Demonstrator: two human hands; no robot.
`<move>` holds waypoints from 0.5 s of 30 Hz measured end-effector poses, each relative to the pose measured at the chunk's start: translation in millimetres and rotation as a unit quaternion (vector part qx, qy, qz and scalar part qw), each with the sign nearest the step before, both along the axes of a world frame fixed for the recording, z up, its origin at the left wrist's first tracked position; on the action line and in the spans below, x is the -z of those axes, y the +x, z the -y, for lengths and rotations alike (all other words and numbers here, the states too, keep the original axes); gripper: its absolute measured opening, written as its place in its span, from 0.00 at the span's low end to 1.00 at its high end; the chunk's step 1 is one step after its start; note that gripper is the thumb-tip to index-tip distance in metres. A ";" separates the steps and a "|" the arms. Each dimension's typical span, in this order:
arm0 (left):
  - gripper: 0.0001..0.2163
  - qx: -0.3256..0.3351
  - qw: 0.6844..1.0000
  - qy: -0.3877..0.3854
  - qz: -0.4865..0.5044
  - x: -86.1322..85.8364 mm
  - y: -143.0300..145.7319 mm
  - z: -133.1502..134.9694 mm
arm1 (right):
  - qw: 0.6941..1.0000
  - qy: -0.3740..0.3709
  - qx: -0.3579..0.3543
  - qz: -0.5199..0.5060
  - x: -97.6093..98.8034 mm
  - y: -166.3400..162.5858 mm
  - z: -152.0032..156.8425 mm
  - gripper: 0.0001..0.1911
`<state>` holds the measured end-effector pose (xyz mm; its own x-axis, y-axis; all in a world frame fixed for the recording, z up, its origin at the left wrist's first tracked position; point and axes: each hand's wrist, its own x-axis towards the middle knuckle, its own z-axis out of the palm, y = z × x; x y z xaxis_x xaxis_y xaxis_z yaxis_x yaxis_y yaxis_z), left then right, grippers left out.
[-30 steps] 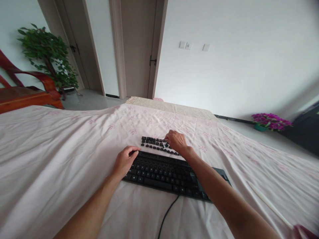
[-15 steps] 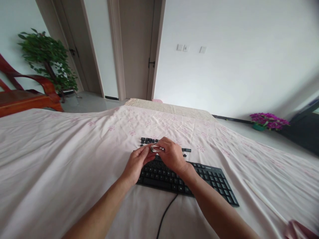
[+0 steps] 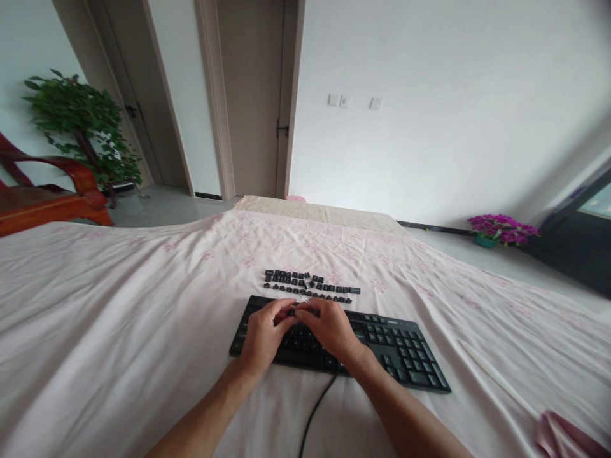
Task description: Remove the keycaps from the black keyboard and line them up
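Observation:
A black computer keyboard (image 3: 405, 353) lies on the pink flowered cloth, partly covered by my hands. Over its upper rows, my left hand (image 3: 264, 327) is closed in a pinch on what looks like a small black keycap (image 3: 291, 312). My right hand (image 3: 330, 324) meets it fingertip to fingertip and is closed around a thin wire keycap puller (image 3: 305, 299), whose wire loops stick out beyond the fingers. Just past the keyboard, several loose black keycaps (image 3: 286, 278) lie in uneven rows. The fingers hide part of the keys beneath them.
The keyboard's black cable (image 3: 315, 407) runs toward me over the cloth (image 3: 167, 343). A pale strip (image 3: 499, 378) and a pink fabric piece (image 3: 568, 436) lie at the right. Farther off are a wooden chair (image 3: 52, 207), a green plant (image 3: 79, 121) and purple flowers (image 3: 503, 228).
Both hands have come down closer to the keyboard and drawn together. The puller has turned in my right hand, its wire loops now pointing away. More of the keycap rows show.

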<state>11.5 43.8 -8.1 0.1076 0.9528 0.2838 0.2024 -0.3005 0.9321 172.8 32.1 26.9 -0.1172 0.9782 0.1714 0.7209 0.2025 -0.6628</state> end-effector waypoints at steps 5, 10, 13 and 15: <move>0.16 0.025 0.999 0.021 -0.012 3.3 3.3 4.2 | 0.998 -0.043 0.013 -0.049 4.9 8.5 1.3 0.10; 0.16 0.074 0.994 -0.045 0.066 3.1 4.3 2.7 | 0.987 -0.085 -0.001 -0.139 8.4 11.9 -3.9 0.11; 0.17 0.083 0.984 -0.100 0.124 0.5 4.8 0.3 | 0.979 -0.102 -0.009 -0.176 10.5 11.6 -4.7 0.13; 0.18 0.084 0.978 -0.123 0.148 -1.1 4.7 -1.3 | 0.977 -0.105 -0.006 -0.185 11.2 10.9 -5.3 0.13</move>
<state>16.3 45.1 -7.0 0.2172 0.9720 0.0900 -0.1198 -0.0650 0.9907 183.6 37.4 15.6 -0.0969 0.9953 0.0001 0.4223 0.0412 -0.9055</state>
